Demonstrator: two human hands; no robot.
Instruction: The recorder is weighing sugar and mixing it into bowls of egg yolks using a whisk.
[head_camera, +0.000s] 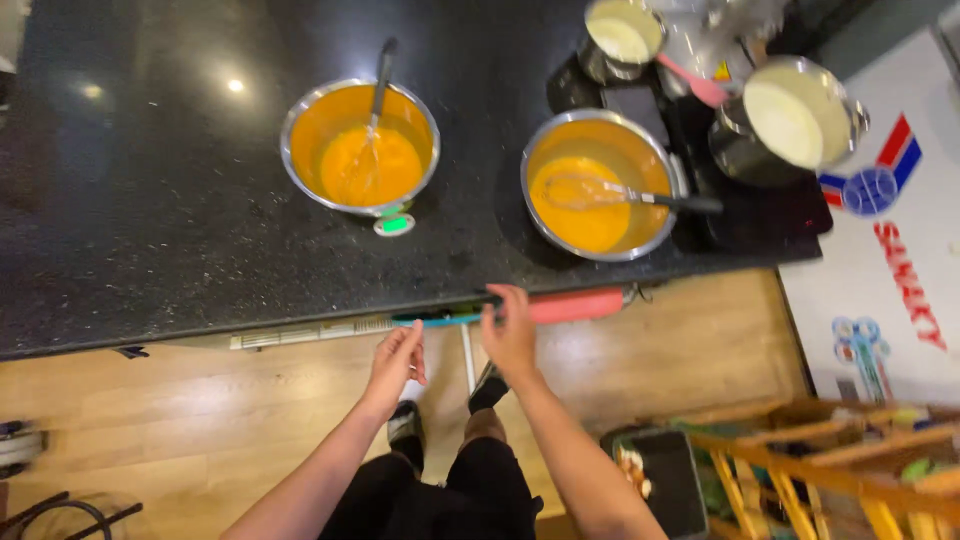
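Right at the near counter (150, 260) edge, the right hand (510, 335) curls loosely over a long pink-and-teal tool (540, 308); the left hand (397, 362) hangs half-open beside it. Bumped carelessly, it might slide off onto the floor.

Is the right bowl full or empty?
Partly full: orange batter covers the right bowl's bottom, a whisk resting in it.

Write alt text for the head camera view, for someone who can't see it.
Seen from above, a person's right hand touches the black counter's edge, the left hand just below it. On the counter stand two steel bowls of orange batter, each holding a whisk.
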